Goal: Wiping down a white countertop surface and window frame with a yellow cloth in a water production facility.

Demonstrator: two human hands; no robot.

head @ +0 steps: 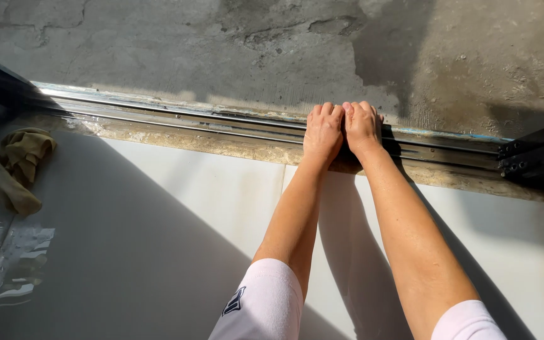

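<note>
Head view: 2 bare arms reach out from the bottom edge, side by side, to a metal door track (177, 119) set in the floor.
Left hand (322, 132): palm down on the track, fingers curled over the rails, knuckles up; whether anything is under it, can't tell.
Right hand (361, 126): pressed beside the left, thumbs touching or nearly so, fingers bent down onto the same track; grip also hidden, can't tell if it holds anything.
Track: 2 or more shiny rails running left to right w/ a slight downward slope, sunlit at left, grimy along the near edge; hands sit approx. mid-frame on it.
Sleeves (266, 302): short, pale pink, at bottom of frame, 1 per arm.
Tile floor (177, 208): white, near side of the track, half in shadow, half in sun.
Concrete (221, 44): rough, cracked slab on the far side of the track, w/ a dark damp patch at right.
Rag (17, 167): crumpled, olive-tan, lying on the tiles at far left, well apart from both hands.
Puddle (7, 264): water glinting on the tiles below the rag.
Door frame (536, 157): dark, at right end of the track.
</note>
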